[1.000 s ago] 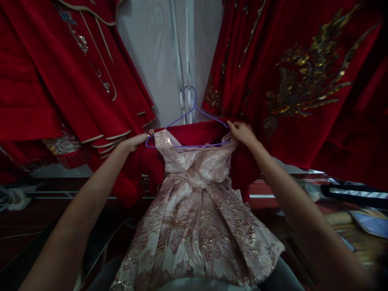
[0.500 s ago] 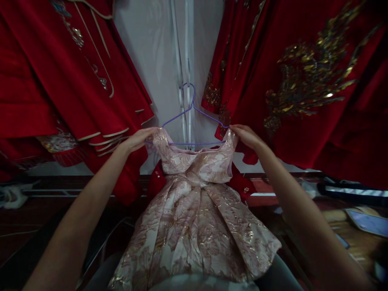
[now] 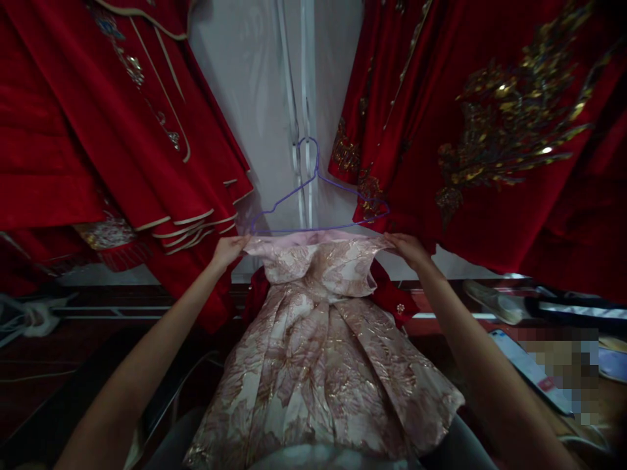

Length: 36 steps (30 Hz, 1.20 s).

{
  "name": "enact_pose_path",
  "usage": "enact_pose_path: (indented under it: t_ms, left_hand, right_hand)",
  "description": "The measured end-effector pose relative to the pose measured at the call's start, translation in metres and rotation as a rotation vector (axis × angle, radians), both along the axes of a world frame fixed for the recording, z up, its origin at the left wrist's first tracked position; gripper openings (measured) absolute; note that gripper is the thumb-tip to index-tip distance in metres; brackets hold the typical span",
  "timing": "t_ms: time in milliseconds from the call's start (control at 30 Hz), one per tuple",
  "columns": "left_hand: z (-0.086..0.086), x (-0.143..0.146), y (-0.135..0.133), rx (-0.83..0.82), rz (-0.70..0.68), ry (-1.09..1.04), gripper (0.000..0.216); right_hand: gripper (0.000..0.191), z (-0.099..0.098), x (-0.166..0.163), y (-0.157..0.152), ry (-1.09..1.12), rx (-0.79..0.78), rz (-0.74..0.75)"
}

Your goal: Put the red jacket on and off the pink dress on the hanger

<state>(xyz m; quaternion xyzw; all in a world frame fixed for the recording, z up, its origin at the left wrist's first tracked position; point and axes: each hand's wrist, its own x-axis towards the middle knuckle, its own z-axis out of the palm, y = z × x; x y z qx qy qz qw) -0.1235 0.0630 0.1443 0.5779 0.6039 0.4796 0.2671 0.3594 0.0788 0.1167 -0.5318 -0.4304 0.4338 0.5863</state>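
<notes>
Lower than in the earlier frame, the top edge of the dress (image 3: 323, 365) now lies just under the purple hanger (image 3: 317, 171), and both hanger ends show bare. We see our left hand (image 3: 229, 250) and right hand (image 3: 409, 250) each pinching an upper corner of it, fingers pressed together on the cloth.

It lies between our 2 hands and runs down from them toward us: its long axis goes from the bodice, at the hanger, to the skirt, spread near our legs. Neither hand is clearly nearer.

We count 1 dress and 1 hanger, whose hook meets 2 pale strips (image 3: 306, 78). Behind the bodice, red cloth (image 3: 399, 301) peeps out on both sides. Farther out, red garments on the left (image 3: 122, 98) and red garments on the right (image 3: 416, 98) overlap, so we cannot count them; 1 gold motif (image 3: 490, 124) stands out. Beyond our right arm lies 1 phone (image 3: 514, 357), partly masked.
</notes>
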Motion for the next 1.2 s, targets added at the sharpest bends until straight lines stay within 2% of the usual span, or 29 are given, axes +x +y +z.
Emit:
enact_pose_path:
  t_ms: [100,200,300,367,433,500,567,667,800,967,1100,1200]
  left_hand:
    - [0.002,0.017,-0.019,-0.059,-0.229,0.297,0.043]
    - [0.019,0.061,-0.028,0.068,-0.451,0.575,0.041]
    - [0.038,0.11,-0.025,0.373,-0.542,0.674,0.034]
    - [0.043,0.136,-0.015,0.522,-0.552,0.71,0.031]
    - [0.038,0.153,-0.004,0.568,-0.546,0.748,0.029]
    - [0.026,0.164,0.005,0.55,-0.56,0.797,0.029]
    - [0.011,0.171,0.005,0.523,-0.555,0.837,0.028]
    - [-0.005,0.179,-0.011,0.533,-0.469,0.849,0.027]
    - [-0.004,0.177,-0.049,0.585,-0.381,0.83,0.028]
    - [0.009,0.162,-0.075,0.582,-0.33,0.818,0.025]
    - [0.012,0.155,-0.077,0.587,-0.346,0.812,0.026]
    - [0.014,0.152,-0.077,0.593,-0.363,0.819,0.028]
  right_hand:
    - [0.027,-0.012,-0.005,-0.018,-0.088,-0.046,0.149]
    - [0.033,-0.004,-0.022,-0.032,-0.185,0.02,0.254]
    - [0.033,0.009,-0.042,-0.047,-0.241,0.131,0.333]
    - [0.033,0.013,-0.049,-0.056,-0.212,0.182,0.336]
    - [0.034,0.014,-0.049,-0.062,-0.18,0.195,0.328]
    - [0.035,0.012,-0.042,-0.062,-0.157,0.196,0.292]
    - [0.035,0.009,-0.03,-0.058,-0.127,0.199,0.192]
    - [0.037,0.003,-0.011,-0.048,-0.06,0.189,-0.021]
    - [0.038,-0.001,0.002,-0.041,0.065,0.189,-0.231]
    - [0.038,0.004,-0.006,-0.042,0.124,0.206,-0.256]
    - [0.039,0.009,-0.014,-0.045,0.215,0.226,-0.271]
    - [0.039,0.012,-0.016,-0.048,0.202,0.22,-0.264]
